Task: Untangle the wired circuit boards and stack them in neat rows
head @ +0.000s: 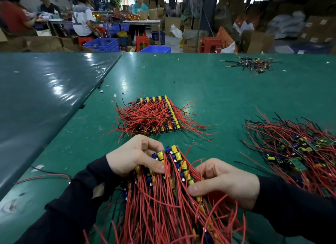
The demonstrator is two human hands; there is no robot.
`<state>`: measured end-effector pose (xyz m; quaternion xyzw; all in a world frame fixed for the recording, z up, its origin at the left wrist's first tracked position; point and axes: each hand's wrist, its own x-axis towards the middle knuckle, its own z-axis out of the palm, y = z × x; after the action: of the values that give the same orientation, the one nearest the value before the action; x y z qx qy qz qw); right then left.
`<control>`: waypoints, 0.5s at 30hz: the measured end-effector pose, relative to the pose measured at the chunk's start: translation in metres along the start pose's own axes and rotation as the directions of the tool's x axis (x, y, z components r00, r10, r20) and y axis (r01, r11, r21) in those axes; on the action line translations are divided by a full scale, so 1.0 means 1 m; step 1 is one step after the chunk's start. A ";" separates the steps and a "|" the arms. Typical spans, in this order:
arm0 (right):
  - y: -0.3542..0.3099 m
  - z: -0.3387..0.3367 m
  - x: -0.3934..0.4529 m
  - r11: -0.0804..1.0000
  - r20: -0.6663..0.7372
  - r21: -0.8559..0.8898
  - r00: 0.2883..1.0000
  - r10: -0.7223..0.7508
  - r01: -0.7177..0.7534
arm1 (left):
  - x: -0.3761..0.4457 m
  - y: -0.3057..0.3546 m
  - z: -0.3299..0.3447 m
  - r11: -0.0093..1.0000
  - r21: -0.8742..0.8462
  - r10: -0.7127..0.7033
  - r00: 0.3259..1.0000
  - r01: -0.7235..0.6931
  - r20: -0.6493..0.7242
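A bundle of wired circuit boards (174, 174) with yellow and blue parts and long red wires lies close to me at the bottom centre. My left hand (136, 156) grips its upper left end, thumb and fingers curled round the boards. My right hand (225, 180) holds its right side, thumb pressed on the yellow parts. A neat stacked block of boards (158, 114) sits on the green table just beyond my hands. A tangled heap of boards and wires (294, 152) lies at the right.
The green table (209, 90) joins a darker shiny sheet (45, 90) at the left. A small pile of loose parts (251, 63) lies far right. A stray red and black wire (45, 175) lies at my left sleeve. People work at benches behind, among crates and boxes.
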<state>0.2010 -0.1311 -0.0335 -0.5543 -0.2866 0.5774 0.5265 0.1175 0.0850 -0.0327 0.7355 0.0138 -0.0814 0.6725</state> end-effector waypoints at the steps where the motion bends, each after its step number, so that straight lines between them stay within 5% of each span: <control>1: 0.002 0.001 0.001 1.000 0.008 0.015 1.000 -0.016 0.016 | 0.000 -0.002 -0.001 1.000 -0.020 0.010 1.000 -0.010 0.011; 15: 0.014 0.002 0.014 0.976 0.081 0.186 0.988 -0.129 0.112 | 0.007 -0.026 -0.004 0.973 -0.232 0.005 0.998 0.011 0.070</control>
<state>0.1979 -0.1213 -0.0506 -0.4584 -0.2900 0.5932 0.5949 0.1217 0.0905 -0.0587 0.6483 0.0008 -0.1060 0.7540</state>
